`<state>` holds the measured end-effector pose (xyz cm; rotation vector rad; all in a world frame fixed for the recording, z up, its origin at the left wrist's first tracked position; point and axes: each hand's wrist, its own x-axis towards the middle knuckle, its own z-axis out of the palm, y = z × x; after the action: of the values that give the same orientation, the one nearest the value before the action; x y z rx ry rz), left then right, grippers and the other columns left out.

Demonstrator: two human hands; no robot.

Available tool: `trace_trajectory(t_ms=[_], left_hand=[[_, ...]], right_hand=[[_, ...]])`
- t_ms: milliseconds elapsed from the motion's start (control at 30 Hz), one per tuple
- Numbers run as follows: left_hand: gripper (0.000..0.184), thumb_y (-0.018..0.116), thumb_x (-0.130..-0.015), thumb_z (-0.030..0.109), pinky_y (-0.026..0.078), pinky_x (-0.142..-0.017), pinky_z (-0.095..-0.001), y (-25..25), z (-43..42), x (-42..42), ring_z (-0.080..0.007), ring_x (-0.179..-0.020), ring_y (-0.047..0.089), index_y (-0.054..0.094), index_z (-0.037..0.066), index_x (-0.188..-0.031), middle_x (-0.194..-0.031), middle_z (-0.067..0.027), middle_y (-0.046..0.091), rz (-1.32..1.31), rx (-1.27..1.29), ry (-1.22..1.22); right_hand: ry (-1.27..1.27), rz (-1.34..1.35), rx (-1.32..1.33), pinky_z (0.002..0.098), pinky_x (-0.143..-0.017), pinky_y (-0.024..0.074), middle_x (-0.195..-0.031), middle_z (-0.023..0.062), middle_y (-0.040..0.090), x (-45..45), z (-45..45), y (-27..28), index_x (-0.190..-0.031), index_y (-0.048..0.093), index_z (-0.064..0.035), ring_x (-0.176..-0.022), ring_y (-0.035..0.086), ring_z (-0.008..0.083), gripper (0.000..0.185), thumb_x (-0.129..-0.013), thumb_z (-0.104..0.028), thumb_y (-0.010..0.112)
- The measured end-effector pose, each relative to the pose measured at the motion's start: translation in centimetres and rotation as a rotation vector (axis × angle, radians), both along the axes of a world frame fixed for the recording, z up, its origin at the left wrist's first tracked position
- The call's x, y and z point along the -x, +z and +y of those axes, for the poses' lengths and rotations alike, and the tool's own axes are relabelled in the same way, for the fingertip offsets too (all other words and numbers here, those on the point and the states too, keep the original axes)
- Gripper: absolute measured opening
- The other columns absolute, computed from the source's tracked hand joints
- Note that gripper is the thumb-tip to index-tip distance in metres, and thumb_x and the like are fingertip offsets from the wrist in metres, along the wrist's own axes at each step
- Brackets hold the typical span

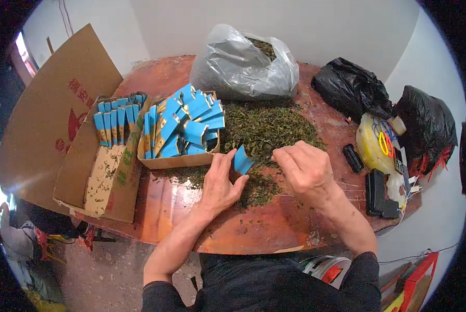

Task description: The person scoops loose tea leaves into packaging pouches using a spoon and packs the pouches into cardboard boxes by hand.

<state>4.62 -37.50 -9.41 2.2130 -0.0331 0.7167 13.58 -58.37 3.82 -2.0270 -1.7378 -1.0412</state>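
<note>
Head: curled right hand (307, 169) above leaves (269, 124)

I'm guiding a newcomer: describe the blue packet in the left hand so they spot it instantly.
On the reddish table, find the loose pile of leaves. Over its near side, the left hand holds the blue packet. Unlike the other packets, sitting in cardboard boxes, it is held apart.

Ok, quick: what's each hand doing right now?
Left hand: closed, holding a blue packet.
Right hand: closed by the loose leaves; can't tell what, if anything, it holds.
</note>
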Motion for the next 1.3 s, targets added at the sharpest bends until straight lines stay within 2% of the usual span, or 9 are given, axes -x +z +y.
trace_trajectory(t_ms=[533, 967, 1067, 1133, 1167, 1267, 1300], left_hand=[[0.074, 0.086, -0.081, 0.013, 0.054, -0.093, -0.0475, -0.3, 0.1, 0.0, -0.043, -0.108, 0.063, 0.052, -0.002, -0.145, -0.119, -0.0232, 0.06, -0.008, -0.003, -0.002], [0.071, 0.087, -0.081, 0.012, 0.054, -0.093, -0.0459, 0.1, -0.2, 0.2, -0.0416, -0.107, 0.063, 0.055, -0.003, -0.142, -0.119, -0.0222, 0.059, 0.039, 0.05, -0.001], [0.07, 0.087, -0.08, 0.011, 0.054, -0.091, -0.0448, -0.2, -0.1, 0.2, -0.0405, -0.105, 0.063, 0.055, -0.003, -0.141, -0.117, -0.0215, 0.059, -0.001, 0.028, 0.006], [0.071, 0.085, -0.082, 0.011, 0.055, -0.086, -0.0462, -0.5, 0.2, 0.0, -0.041, -0.101, 0.063, 0.053, -0.001, -0.144, -0.116, -0.0217, 0.057, -0.052, -0.014, -0.002], [0.072, 0.084, -0.082, 0.011, 0.055, -0.083, -0.0468, -0.7, 0.3, 0.0, -0.0413, -0.099, 0.064, 0.052, 0.0, -0.146, -0.115, -0.0219, 0.057, -0.075, -0.035, -0.01], [0.071, 0.086, -0.081, 0.012, 0.053, -0.082, -0.0417, -0.2, 0.1, 0.2, -0.0344, -0.095, 0.062, 0.055, -0.001, -0.143, -0.113, -0.0182, 0.058, -0.011, 0.016, 0.006], [0.07, 0.085, -0.081, 0.012, 0.053, -0.079, -0.0403, -0.4, 0.2, 0.1, -0.0319, -0.091, 0.061, 0.056, 0.001, -0.143, -0.111, -0.0168, 0.059, -0.078, 0.01, 0.007]], right_hand=[[0.031, -0.104, -0.029, 0.0349, -0.059, 0.0542, -0.09, 0.0129, 0.068, -0.3, 0.2, 0.2, -0.101, 0.07, 0.0056, -0.071, 0.064, 0.0242, 0.031, -0.073, -0.006, 0.076], [0.041, -0.021, 0.029, 0.0351, -0.061, 0.0547, -0.088, 0.0112, 0.068, 0.4, 0.4, -1.0, -0.102, 0.069, 0.0045, -0.072, 0.064, 0.0234, 0.029, -0.075, -0.006, 0.075], [0.035, -0.013, 0.01, 0.036, -0.062, 0.0548, -0.088, 0.0111, 0.067, 0.2, 0.3, -0.8, -0.101, 0.068, 0.0038, -0.072, 0.065, 0.0242, 0.03, -0.075, -0.008, 0.076], [0.034, -0.004, -0.024, 0.0369, -0.062, 0.0547, -0.089, 0.0109, 0.067, -0.1, -0.2, -0.1, -0.101, 0.068, 0.0028, -0.072, 0.065, 0.025, 0.031, -0.074, -0.008, 0.077], [0.03, 0.069, -0.057, 0.0386, -0.061, 0.0547, -0.085, 0.0102, 0.067, 0.0, -0.5, 0.2, -0.1, 0.069, 0.0008, -0.071, 0.066, 0.0265, 0.026, -0.078, -0.007, 0.08], [-0.076, 0.176, -0.125, 0.0376, -0.059, 0.0541, -0.082, 0.0103, 0.071, -0.3, -2.0, -0.4, -0.1, 0.07, 0.0009, -0.07, 0.069, 0.0278, 0.018, -0.084, 0.001, 0.079], [-0.144, 0.234, -0.109, 0.04, -0.059, 0.0532, -0.081, 0.0113, 0.071, -0.2, -2.5, -0.5, -0.097, 0.071, -0.0012, -0.07, 0.07, 0.0294, 0.011, -0.09, -0.002, 0.079]])
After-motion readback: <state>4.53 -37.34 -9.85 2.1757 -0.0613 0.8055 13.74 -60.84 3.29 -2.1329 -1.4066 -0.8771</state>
